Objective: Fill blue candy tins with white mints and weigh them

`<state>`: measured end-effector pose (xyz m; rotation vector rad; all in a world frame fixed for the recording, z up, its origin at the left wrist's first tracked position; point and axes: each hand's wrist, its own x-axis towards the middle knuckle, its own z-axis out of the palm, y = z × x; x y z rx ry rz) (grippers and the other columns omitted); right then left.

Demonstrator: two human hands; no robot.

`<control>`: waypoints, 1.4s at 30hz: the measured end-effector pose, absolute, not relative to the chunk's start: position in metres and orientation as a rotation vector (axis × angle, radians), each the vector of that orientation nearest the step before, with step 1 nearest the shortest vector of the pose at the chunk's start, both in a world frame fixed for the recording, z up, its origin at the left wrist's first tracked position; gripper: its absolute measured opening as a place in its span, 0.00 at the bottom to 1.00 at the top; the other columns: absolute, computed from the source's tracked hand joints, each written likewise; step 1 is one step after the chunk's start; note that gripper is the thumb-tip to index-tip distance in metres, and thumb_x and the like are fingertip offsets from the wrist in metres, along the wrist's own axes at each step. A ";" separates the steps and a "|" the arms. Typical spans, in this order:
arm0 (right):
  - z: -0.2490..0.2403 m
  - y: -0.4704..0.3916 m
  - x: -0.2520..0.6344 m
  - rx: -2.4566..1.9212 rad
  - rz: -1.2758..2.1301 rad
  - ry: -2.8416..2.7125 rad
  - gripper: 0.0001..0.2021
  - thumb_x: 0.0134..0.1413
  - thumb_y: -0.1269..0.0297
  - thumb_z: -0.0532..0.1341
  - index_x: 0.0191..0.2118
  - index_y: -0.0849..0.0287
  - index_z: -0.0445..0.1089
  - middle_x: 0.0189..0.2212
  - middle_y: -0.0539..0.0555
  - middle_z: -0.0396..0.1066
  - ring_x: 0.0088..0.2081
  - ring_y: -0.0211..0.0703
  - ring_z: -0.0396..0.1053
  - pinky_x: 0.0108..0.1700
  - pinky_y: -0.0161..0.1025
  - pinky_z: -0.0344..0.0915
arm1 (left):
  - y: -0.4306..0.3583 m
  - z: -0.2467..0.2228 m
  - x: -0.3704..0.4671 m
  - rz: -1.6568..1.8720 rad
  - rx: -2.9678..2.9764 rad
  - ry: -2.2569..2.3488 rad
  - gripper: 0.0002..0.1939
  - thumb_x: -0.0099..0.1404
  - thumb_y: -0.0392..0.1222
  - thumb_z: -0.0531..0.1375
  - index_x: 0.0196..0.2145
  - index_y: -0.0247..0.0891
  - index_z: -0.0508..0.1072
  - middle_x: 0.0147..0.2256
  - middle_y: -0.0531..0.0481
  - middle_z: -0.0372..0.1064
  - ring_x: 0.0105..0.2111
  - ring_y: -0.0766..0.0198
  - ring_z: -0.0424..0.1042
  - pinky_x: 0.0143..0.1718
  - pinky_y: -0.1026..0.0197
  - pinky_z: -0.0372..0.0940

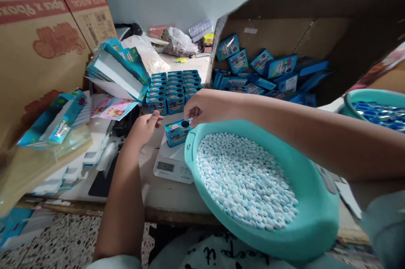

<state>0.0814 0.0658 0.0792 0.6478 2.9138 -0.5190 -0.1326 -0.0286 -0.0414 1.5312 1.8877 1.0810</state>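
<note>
My left hand (144, 129), fingers curled, hovers left of the scale (172, 158); my right hand (201, 106) bends downward, fingers curled, near its far side.

- We wore a pale mint-grey fabric top (193, 256), softly creased across the front.
- Black, handwriting-like lettering (245, 254) marked its chest; one word looked like "keep".
- Our pale left sleeve (114, 263) showed only its edge.
- Our loose, pale blue-green right sleeve (384, 222) fell into shadow.
- Our forearms and hands were bare.
</note>
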 end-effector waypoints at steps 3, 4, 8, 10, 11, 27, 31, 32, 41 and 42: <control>0.076 0.068 0.073 0.681 -0.496 2.845 0.11 0.51 0.72 0.73 0.42 0.66 0.80 0.31 0.51 0.78 0.32 0.34 0.70 0.34 0.31 0.58 | -0.027 -0.043 -0.133 1.096 1.521 1.832 0.52 0.58 0.84 0.40 0.38 0.33 0.80 0.33 0.39 0.78 0.36 0.51 0.77 0.42 0.54 0.70; 0.075 0.067 0.072 0.692 -0.490 2.835 0.12 0.51 0.72 0.73 0.44 0.66 0.80 0.32 0.51 0.78 0.32 0.35 0.69 0.34 0.31 0.57 | -0.026 -0.044 -0.134 1.092 1.528 1.823 0.51 0.58 0.85 0.41 0.37 0.34 0.79 0.33 0.39 0.78 0.36 0.51 0.77 0.42 0.54 0.70; 0.074 0.065 0.072 0.705 -0.501 2.845 0.12 0.53 0.72 0.71 0.44 0.67 0.79 0.32 0.52 0.78 0.33 0.36 0.69 0.34 0.32 0.57 | -0.027 -0.045 -0.135 1.073 1.575 1.810 0.46 0.57 0.84 0.46 0.32 0.36 0.78 0.31 0.42 0.77 0.36 0.50 0.76 0.40 0.55 0.68; 0.074 0.064 0.072 0.708 -0.512 2.860 0.10 0.52 0.72 0.71 0.42 0.67 0.79 0.31 0.51 0.77 0.32 0.35 0.69 0.34 0.32 0.56 | -0.027 -0.045 -0.135 1.068 1.601 1.800 0.44 0.58 0.83 0.48 0.30 0.37 0.77 0.31 0.43 0.77 0.36 0.50 0.76 0.40 0.55 0.68; 0.074 0.064 0.072 0.714 -0.520 2.871 0.09 0.52 0.72 0.71 0.40 0.66 0.78 0.30 0.51 0.76 0.31 0.35 0.68 0.33 0.32 0.56 | -0.028 -0.044 -0.135 1.066 1.612 1.793 0.43 0.57 0.83 0.49 0.29 0.36 0.77 0.31 0.43 0.77 0.36 0.50 0.76 0.40 0.56 0.68; 0.079 0.049 0.094 0.822 -0.405 2.934 0.07 0.54 0.72 0.68 0.28 0.62 0.72 0.24 0.47 0.69 0.27 0.33 0.61 0.32 0.34 0.51 | -0.030 -0.048 -0.145 1.100 1.583 1.856 0.47 0.57 0.83 0.46 0.37 0.34 0.79 0.34 0.41 0.78 0.37 0.50 0.76 0.40 0.55 0.66; 0.068 0.035 0.129 0.933 -0.382 2.759 0.10 0.53 0.74 0.68 0.26 0.59 0.68 0.23 0.48 0.68 0.25 0.35 0.60 0.30 0.37 0.51 | -0.032 -0.047 -0.145 1.107 1.571 1.894 0.44 0.61 0.81 0.44 0.34 0.36 0.76 0.33 0.43 0.76 0.36 0.53 0.74 0.38 0.57 0.63; 0.061 0.033 0.139 0.954 -0.402 2.684 0.09 0.52 0.74 0.68 0.26 0.59 0.68 0.23 0.48 0.68 0.25 0.36 0.61 0.30 0.37 0.52 | -0.033 -0.046 -0.144 1.107 1.581 1.905 0.43 0.62 0.80 0.43 0.34 0.36 0.76 0.33 0.43 0.76 0.36 0.53 0.74 0.37 0.58 0.62; -0.015 0.042 0.180 0.875 -0.650 2.429 0.14 0.48 0.77 0.66 0.42 0.57 0.73 0.40 0.57 0.77 0.38 0.48 0.73 0.37 0.39 0.63 | -0.034 -0.041 -0.139 0.835 1.631 2.389 0.38 0.68 0.75 0.41 0.30 0.40 0.73 0.31 0.41 0.75 0.33 0.52 0.73 0.28 0.58 0.49; -0.018 0.043 0.179 0.864 -0.645 2.440 0.14 0.48 0.76 0.67 0.41 0.57 0.73 0.40 0.57 0.77 0.37 0.48 0.72 0.37 0.39 0.63 | -0.034 -0.041 -0.139 0.822 1.634 2.398 0.37 0.69 0.73 0.41 0.30 0.40 0.74 0.31 0.41 0.76 0.33 0.52 0.73 0.28 0.58 0.49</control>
